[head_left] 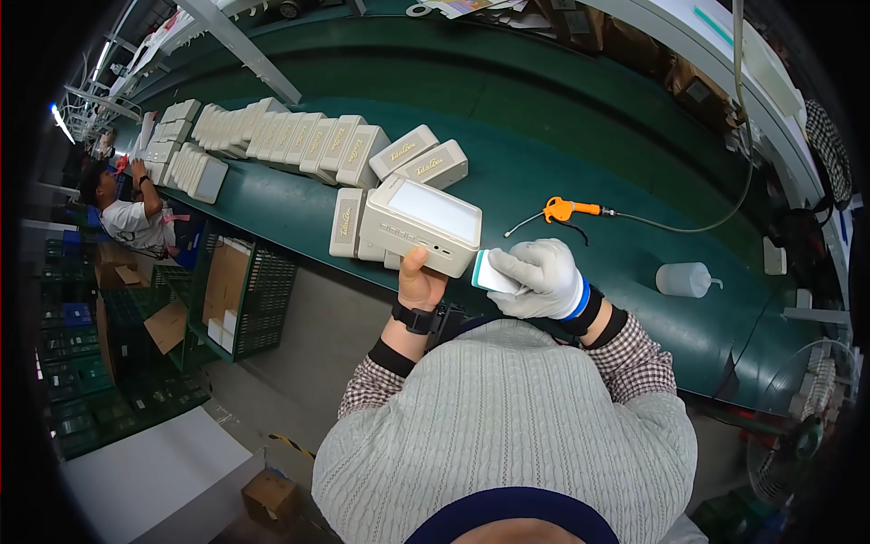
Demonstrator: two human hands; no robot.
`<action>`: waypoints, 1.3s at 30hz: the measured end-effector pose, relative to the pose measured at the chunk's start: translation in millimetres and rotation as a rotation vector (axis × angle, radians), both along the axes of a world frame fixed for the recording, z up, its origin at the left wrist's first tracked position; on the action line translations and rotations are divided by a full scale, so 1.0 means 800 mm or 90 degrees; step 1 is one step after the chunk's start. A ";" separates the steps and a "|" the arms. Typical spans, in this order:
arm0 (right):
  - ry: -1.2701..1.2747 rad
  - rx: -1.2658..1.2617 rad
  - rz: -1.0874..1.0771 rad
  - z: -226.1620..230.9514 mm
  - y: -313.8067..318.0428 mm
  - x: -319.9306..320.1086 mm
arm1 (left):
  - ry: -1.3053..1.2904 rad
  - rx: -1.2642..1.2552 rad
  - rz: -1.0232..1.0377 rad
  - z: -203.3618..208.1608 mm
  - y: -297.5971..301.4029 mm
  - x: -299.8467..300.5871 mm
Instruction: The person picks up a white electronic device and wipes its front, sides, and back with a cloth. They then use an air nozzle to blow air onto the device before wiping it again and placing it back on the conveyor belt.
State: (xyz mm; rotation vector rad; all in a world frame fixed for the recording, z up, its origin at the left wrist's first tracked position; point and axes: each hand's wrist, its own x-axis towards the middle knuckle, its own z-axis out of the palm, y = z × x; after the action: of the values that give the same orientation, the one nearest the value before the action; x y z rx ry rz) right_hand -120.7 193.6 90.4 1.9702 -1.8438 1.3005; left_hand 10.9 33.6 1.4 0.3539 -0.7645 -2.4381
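Observation:
My left hand [420,283], bare with a dark watch at the wrist, grips the near edge of a beige box-shaped device [412,228]. A pale screen-like panel fills its upper face, and small ports and buttons line the side toward me. My right hand [546,276] wears a white glove and has its fingers closed on a small flat white pad with a teal edge [480,270]. The pad is close to the device's right corner; whether they touch I cannot tell. Beside the held device, a similar beige device [346,222] stands on the green bench [580,335].
A long row of beige devices [299,140] runs left along the bench. An orange air blow gun [566,210] with a hose lies right of centre, near a translucent squeeze bottle [684,279]. A green crate [258,304] stands below left. A co-worker [136,218] sits farther left.

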 end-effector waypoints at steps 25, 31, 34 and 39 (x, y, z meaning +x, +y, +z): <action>0.035 0.018 -0.041 0.024 -0.045 0.037 | 0.047 -0.018 -0.119 -0.005 -0.010 0.003; 0.010 -0.022 -0.030 0.026 -0.055 0.037 | 0.025 0.027 -0.076 -0.041 -0.011 0.009; 0.023 -0.017 -0.032 0.020 -0.053 0.031 | 0.033 0.041 -0.043 -0.015 -0.007 -0.001; 0.042 0.009 -0.027 0.013 -0.037 0.025 | 0.043 0.008 -0.030 0.008 -0.001 -0.005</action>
State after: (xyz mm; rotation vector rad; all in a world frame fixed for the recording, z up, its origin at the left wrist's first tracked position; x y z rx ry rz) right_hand -101.0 163.6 100.8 1.9450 -1.8588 1.1982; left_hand 7.0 32.9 7.9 0.2586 -0.7370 -2.4863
